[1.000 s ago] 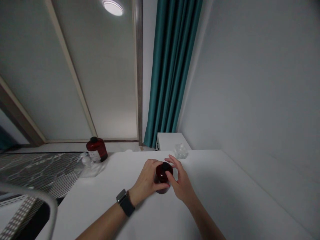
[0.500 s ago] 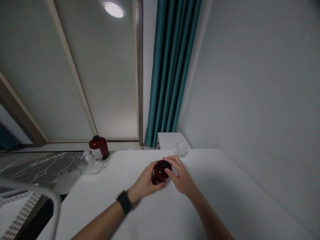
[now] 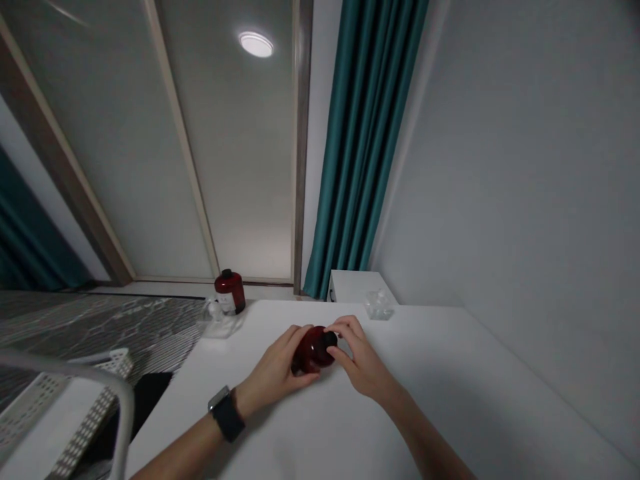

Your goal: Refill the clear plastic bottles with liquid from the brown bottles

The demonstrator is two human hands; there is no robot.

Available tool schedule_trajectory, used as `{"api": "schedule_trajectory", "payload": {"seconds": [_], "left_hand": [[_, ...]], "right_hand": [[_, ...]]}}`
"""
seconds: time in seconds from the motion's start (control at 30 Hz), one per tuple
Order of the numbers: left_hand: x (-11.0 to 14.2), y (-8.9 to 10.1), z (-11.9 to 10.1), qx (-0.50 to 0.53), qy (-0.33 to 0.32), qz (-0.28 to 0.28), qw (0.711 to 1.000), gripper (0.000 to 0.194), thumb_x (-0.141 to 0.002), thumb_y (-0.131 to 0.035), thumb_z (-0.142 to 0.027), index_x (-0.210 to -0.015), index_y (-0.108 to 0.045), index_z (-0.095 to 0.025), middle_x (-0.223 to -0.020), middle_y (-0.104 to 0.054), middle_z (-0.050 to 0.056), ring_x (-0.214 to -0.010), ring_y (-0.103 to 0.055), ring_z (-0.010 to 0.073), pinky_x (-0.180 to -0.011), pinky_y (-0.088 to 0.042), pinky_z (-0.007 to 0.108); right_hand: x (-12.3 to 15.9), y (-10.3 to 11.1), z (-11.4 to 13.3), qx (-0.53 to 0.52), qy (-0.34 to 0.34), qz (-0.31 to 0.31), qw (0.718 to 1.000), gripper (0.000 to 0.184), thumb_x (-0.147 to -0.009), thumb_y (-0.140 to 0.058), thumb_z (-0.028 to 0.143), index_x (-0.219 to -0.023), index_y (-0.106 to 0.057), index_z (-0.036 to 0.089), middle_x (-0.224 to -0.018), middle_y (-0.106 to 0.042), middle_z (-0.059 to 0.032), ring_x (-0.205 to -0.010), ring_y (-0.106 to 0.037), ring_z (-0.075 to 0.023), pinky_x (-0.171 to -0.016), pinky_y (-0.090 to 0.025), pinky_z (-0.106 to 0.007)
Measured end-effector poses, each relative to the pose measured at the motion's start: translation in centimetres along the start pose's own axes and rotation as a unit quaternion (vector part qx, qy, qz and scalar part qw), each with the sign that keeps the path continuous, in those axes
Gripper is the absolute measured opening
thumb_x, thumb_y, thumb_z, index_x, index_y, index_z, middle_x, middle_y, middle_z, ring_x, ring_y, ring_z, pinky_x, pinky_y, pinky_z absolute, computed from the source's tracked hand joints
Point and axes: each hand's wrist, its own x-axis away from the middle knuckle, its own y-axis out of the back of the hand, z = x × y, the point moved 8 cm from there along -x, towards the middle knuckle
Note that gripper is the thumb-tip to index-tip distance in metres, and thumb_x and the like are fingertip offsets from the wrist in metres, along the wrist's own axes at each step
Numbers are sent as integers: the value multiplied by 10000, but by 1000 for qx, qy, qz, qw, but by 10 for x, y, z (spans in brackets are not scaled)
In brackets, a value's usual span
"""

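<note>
Over the white table, my left hand [image 3: 277,365] is wrapped around the body of a dark red, see-through bottle [image 3: 311,351]. The bottle lies tilted, its neck toward the right. At that neck, the thumb and fingers of my right hand [image 3: 361,357] pinch the black cap [image 3: 329,340]. Part of the bottle's body is hidden behind my left fingers. A second dark red bottle [image 3: 236,288] with a black cap and a white label stands upright at the table's far left corner.
Beside the standing bottle is a clear plastic tray [image 3: 220,328] with a clear object on it. Another clear item [image 3: 379,305] sits at the table's [image 3: 320,433] far edge. A white cabinet [image 3: 355,283] stands behind. At lower left are a curved grey rail [image 3: 123,407] and a white perforated basket [image 3: 93,420].
The held bottle has tipped further over, its cap now pointing right. Both hands have stayed on it. The camera view has shifted left, so the surroundings appear further right.
</note>
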Motion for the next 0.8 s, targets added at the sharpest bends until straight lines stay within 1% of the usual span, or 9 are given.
{"api": "schedule_trajectory", "payload": {"seconds": [0.1, 0.23, 0.3, 0.4, 0.47, 0.53, 0.67, 0.73, 0.8], "left_hand": [[12, 13, 3, 16, 23, -17, 999, 729, -761, -747, -190, -1394, -395, -271, -1227, -575, 88, -1110, -605, 271, -939, -535, 426], [25, 29, 12, -40, 48, -88, 994, 719, -755, -752, -183, -1383, -406, -247, -1216, -564, 104, -1078, -605, 282, -914, -536, 443], [30, 33, 18, -61, 61, -108, 990, 714, -755, -758, -200, -1379, -415, -236, -1205, -565, 111, -1063, -610, 292, -901, -539, 459], [34, 34, 25, -50, 74, -114, 989, 730, -750, -773, -215, -1382, -411, -246, -1217, -564, 107, -1081, -605, 299, -919, -532, 477], [37, 33, 30, -16, 89, -118, 989, 724, -760, -773, -216, -1381, -402, -256, -1238, -562, 97, -1118, -591, 295, -951, -519, 482], [40, 31, 33, 22, 105, -124, 986, 695, -782, -768, -237, -1372, -403, -255, -1253, -565, 92, -1139, -584, 288, -974, -509, 484], [44, 22, 37, 74, 114, -114, 984, 633, -822, -751, -323, -1355, -419, -242, -1273, -578, 105, -1151, -598, 281, -999, -508, 471], [46, 18, 43, 69, 115, -112, 985, 660, -828, -742, -330, -1384, -398, -238, -1325, -567, 120, -1199, -585, 294, -1032, -493, 483], [50, 18, 50, 29, 111, -111, 987, 723, -839, -718, -310, -1444, -331, -227, -1417, -515, 147, -1284, -533, 320, -1080, -452, 518]], "right_hand": [[-10, -13, 11, -30, 19, 17, 999, 270, -937, -530, 181, -1183, -605, 262, -1183, -549, -76, -1148, -542, -230, -1025, -449, -391], [-21, -31, 16, -59, 23, -15, 998, 230, -936, -514, 193, -1138, -609, 248, -1182, -567, -87, -1171, -547, -238, -998, -466, -393], [-24, -40, 16, -69, 24, -28, 997, 223, -931, -516, 199, -1126, -613, 248, -1167, -579, -85, -1161, -560, -237, -998, -468, -394], [-27, -49, 11, -90, 9, -43, 995, 218, -925, -534, 220, -1120, -626, 248, -1100, -594, -72, -1077, -596, -224, -964, -494, -378], [-26, -56, 4, -123, -9, -43, 992, 297, -906, -563, 243, -1201, -594, 247, -1148, -580, -81, -1108, -587, -228, -937, -518, -370], [-23, -65, -2, -156, -34, -19, 987, 458, -870, -609, 257, -1319, -518, 250, -1265, -548, -95, -1199, -551, -240, -963, -514, -382], [-16, -87, -17, -192, -110, 46, 974, 728, -763, -692, 186, -1431, -413, 267, -1421, -507, -77, -1317, -482, -253, -1149, -343, -452], [-17, -90, -24, -205, -126, 45, 970, 769, -727, -712, 168, -1430, -419, 270, -1433, -517, -69, -1329, -476, -263, -1169, -306, -466], [-24, -89, -32, -209, -126, 29, 969, 739, -727, -720, 186, -1409, -446, 266, -1416, -540, -73, -1308, -499, -272, -1149, -331, -473]]}}
